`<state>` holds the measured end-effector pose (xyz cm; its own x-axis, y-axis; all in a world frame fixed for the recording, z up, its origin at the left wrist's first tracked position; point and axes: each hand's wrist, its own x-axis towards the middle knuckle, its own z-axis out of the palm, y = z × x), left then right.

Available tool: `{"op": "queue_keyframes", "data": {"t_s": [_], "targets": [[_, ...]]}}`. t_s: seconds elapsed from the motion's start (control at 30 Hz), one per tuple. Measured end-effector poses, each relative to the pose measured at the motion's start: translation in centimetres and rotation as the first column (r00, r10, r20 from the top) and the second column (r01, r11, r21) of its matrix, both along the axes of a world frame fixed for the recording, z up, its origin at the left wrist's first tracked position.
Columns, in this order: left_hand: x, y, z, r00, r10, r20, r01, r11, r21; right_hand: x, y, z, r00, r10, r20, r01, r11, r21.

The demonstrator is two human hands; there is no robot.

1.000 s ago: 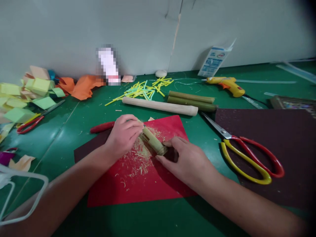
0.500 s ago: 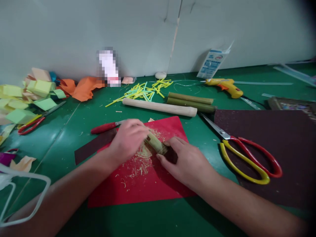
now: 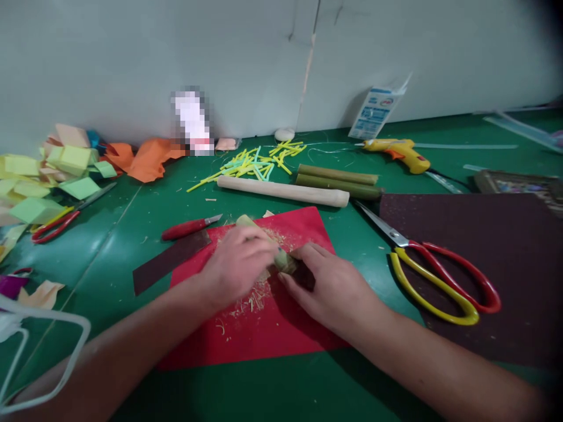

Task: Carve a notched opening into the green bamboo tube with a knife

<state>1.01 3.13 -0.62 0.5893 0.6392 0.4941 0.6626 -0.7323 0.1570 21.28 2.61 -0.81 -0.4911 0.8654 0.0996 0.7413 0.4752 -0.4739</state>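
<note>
A short green bamboo tube [image 3: 287, 264] lies slanted over a red sheet [image 3: 303, 228], its pale far end showing beyond my left hand. My right hand [image 3: 328, 275] grips the near end between thumb and fingers. Curled over the tube's middle is my left hand [image 3: 246, 258], slightly blurred; whatever its fingers hold is hidden. Pale shavings [image 3: 253, 302] are scattered on the sheet under and around the tube. Left of it lie a red-handled knife [image 3: 189, 227] and a dark brown strip [image 3: 169, 264] that looks like sandpaper.
Behind the hands are a pale peeled stick [image 3: 281, 191], green bamboo pieces [image 3: 338, 176] and cut yellow straws [image 3: 246, 164]. Large scissors [image 3: 422, 252] rest partly on a dark brown sheet [image 3: 484, 258]. A yellow glue gun [image 3: 396, 153] lies behind. Folded papers [image 3: 53, 170] and other scissors [image 3: 73, 217] sit left.
My left hand has slid along the bamboo tube toward my right hand, uncovering the tube's far end and the knife's blade. My right hand keeps its grip in nearly the same place.
</note>
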Motion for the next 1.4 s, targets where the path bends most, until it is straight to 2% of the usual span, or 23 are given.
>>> {"op": "queue_keyframes", "data": {"t_s": [0.1, 0.23, 0.27, 0.33, 0.4, 0.5, 0.57, 0.67, 0.73, 0.83, 0.93, 0.97, 1.1, 1.23, 1.37, 1.4], "targets": [[-0.1, -0.1, 0.0, 0.996, 0.094, 0.003, -0.094, 0.994, 0.049, 0.0, 0.0, 0.1, 1.000, -0.002, -0.001, 0.002, 1.000, -0.008], [-0.5, 0.3, -0.2, 0.999, -0.037, -0.038, 0.036, 0.999, -0.007, -0.1, 0.0, 0.2, 1.000, 0.013, -0.016, -0.013, 0.999, -0.032], [-0.8, 0.6, -0.2, 0.998, -0.033, -0.055, 0.033, 0.999, 0.008, -0.1, 0.0, 0.2, 1.000, 0.010, -0.020, -0.011, 0.999, -0.030], [-1.5, 1.1, -0.1, 0.991, 0.122, -0.052, -0.119, 0.991, 0.054, -0.1, 0.0, 0.2, 1.000, 0.004, -0.023, -0.004, 1.000, -0.022], [-1.8, 1.4, 0.0, 0.983, 0.178, -0.032, -0.176, 0.982, 0.065, -0.1, 0.0, 0.1, 1.000, 0.010, -0.021, -0.010, 1.000, -0.021], [-1.5, 1.1, 0.2, 0.999, 0.037, -0.028, -0.037, 0.999, 0.003, 0.0, 0.0, 0.0, 0.999, 0.031, -0.015, -0.032, 0.999, -0.037], [-1.2, 1.0, 0.2, 1.000, -0.006, -0.030, 0.006, 1.000, 0.003, 0.0, 0.0, 0.0, 0.999, 0.034, -0.013, -0.034, 0.999, -0.040], [-1.2, 1.1, 0.4, 0.992, 0.129, -0.011, -0.128, 0.989, 0.069, -0.1, 0.1, -0.1, 1.000, 0.031, 0.003, -0.031, 0.999, -0.024], [-1.3, 1.2, 0.4, 0.993, 0.116, -0.010, -0.115, 0.992, 0.045, -0.1, 0.0, -0.1, 0.999, 0.048, 0.014, -0.047, 0.999, -0.019], [-1.4, 1.4, 0.4, 0.999, -0.008, -0.039, 0.008, 1.000, 0.016, 0.0, 0.0, -0.1, 0.999, 0.043, 0.018, -0.043, 0.999, -0.018], [-1.3, 1.4, 0.4, 0.991, 0.132, -0.003, -0.131, 0.988, 0.078, 0.0, -0.1, 0.0, 1.000, 0.024, 0.019, -0.024, 1.000, -0.005], [-1.2, 1.2, 0.3, 0.991, 0.134, 0.000, -0.134, 0.988, 0.072, 0.0, -0.1, 0.0, 0.999, 0.030, 0.018, -0.030, 1.000, -0.003], [-0.1, 0.2, 0.2, 0.999, -0.031, -0.008, 0.031, 0.999, -0.033, 0.0, 0.0, 0.1, 0.999, 0.051, 0.009, -0.051, 0.999, -0.005], [0.3, 0.0, 0.2, 0.999, 0.048, 0.015, -0.048, 0.999, 0.000, -0.1, 0.0, 0.1, 0.999, 0.038, 0.023, -0.038, 0.999, -0.003], [-0.2, 0.4, 0.1, 0.999, -0.052, -0.010, 0.051, 0.998, -0.034, -0.2, -0.1, 0.1, 0.998, 0.054, 0.023, -0.053, 0.998, -0.020], [-0.4, 0.6, 0.0, 0.999, -0.035, -0.016, 0.035, 0.999, -0.022, -0.2, -0.1, 0.1, 0.999, 0.047, 0.025, -0.046, 0.999, -0.016]]}}
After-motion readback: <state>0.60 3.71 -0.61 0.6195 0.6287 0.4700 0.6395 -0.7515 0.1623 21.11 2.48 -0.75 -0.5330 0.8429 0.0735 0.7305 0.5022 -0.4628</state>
